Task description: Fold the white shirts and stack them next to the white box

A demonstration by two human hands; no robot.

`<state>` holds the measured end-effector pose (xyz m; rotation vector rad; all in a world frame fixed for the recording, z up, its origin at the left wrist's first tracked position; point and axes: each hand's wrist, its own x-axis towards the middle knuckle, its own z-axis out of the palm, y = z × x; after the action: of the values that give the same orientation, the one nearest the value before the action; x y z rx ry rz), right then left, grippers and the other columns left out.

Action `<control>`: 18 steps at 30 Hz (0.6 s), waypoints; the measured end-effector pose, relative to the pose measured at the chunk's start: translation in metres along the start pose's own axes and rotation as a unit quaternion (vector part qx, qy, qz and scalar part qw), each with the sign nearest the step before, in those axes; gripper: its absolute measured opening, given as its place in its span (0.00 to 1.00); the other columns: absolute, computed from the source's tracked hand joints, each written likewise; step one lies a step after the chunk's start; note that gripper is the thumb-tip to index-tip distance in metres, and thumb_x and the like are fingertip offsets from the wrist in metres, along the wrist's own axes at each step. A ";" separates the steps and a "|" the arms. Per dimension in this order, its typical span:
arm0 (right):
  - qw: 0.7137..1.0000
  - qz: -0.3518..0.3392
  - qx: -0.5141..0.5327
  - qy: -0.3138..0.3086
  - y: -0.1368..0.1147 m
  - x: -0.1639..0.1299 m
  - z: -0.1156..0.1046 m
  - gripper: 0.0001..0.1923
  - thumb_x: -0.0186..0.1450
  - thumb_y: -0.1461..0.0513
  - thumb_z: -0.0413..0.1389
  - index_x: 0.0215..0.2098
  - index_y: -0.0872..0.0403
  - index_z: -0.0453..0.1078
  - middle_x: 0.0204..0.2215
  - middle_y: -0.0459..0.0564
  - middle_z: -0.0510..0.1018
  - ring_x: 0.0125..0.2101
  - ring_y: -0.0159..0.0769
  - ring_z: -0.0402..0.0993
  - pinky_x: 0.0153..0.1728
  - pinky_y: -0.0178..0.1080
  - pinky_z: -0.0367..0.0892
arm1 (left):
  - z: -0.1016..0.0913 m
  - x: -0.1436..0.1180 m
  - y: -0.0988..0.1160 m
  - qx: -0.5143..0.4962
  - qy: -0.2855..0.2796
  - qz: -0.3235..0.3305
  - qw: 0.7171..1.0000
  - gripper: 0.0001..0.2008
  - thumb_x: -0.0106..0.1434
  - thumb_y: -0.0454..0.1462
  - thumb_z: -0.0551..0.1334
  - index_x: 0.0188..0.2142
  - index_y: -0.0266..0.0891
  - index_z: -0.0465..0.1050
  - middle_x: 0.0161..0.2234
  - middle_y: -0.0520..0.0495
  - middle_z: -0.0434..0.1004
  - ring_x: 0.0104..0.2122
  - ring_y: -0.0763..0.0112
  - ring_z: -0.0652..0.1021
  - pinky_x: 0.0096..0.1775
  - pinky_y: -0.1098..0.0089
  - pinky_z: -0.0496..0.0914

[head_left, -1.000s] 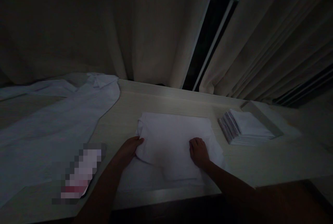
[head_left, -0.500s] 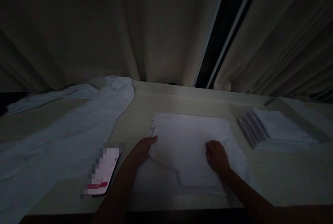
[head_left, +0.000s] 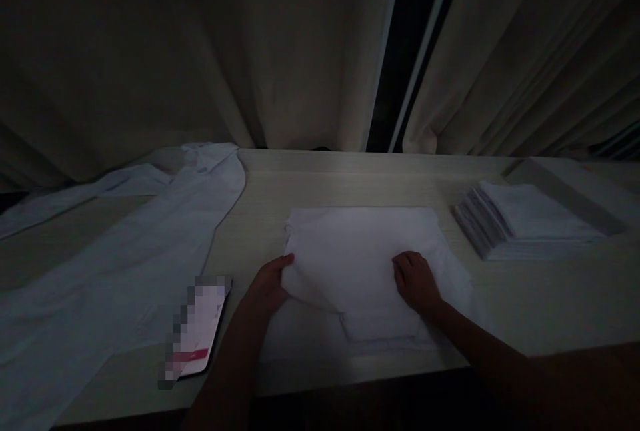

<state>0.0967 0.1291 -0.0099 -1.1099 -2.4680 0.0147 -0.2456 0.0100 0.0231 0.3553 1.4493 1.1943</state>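
White cloth [head_left: 360,251] near table [head_left: 320,184] front edge; left hand [head_left: 267,284] pinches fold, right hand [head_left: 415,281] flat, pinning layer down.

Single head-worn view, forward and down, close over the table [head_left: 350,181].
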 end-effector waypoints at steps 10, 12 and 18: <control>1.000 0.009 -0.009 0.001 0.000 0.000 0.002 0.10 0.67 0.65 0.47 0.42 0.54 0.69 0.39 0.56 0.71 0.41 0.44 0.64 0.45 0.46 0.60 | -0.030 0.003 0.005 -0.021 0.059 0.029 0.998 0.21 0.53 0.47 0.67 0.41 0.34 0.74 0.39 0.39 0.80 0.36 0.62 0.80 0.39 0.62 0.74; 1.000 0.008 -0.008 0.004 -0.001 0.000 0.001 0.09 0.67 0.65 0.48 0.42 0.54 0.68 0.39 0.55 0.71 0.41 0.44 0.65 0.45 0.46 0.60 | -0.037 0.005 0.008 0.012 0.159 0.088 0.983 0.21 0.51 0.46 0.68 0.40 0.34 0.74 0.38 0.39 0.80 0.34 0.65 0.80 0.38 0.63 0.74; 1.000 0.003 0.000 0.001 -0.001 -0.001 0.001 0.09 0.68 0.65 0.47 0.42 0.54 0.68 0.40 0.55 0.71 0.42 0.43 0.64 0.46 0.46 0.60 | -0.012 0.010 0.004 0.261 0.229 0.198 0.917 0.26 0.57 0.54 0.60 0.47 0.39 0.70 0.40 0.42 0.79 0.37 0.63 0.79 0.41 0.63 0.71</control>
<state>0.0960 0.1281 -0.0109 -1.1157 -2.4636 0.0154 -0.2608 0.0145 0.0186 0.8067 2.1899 1.2423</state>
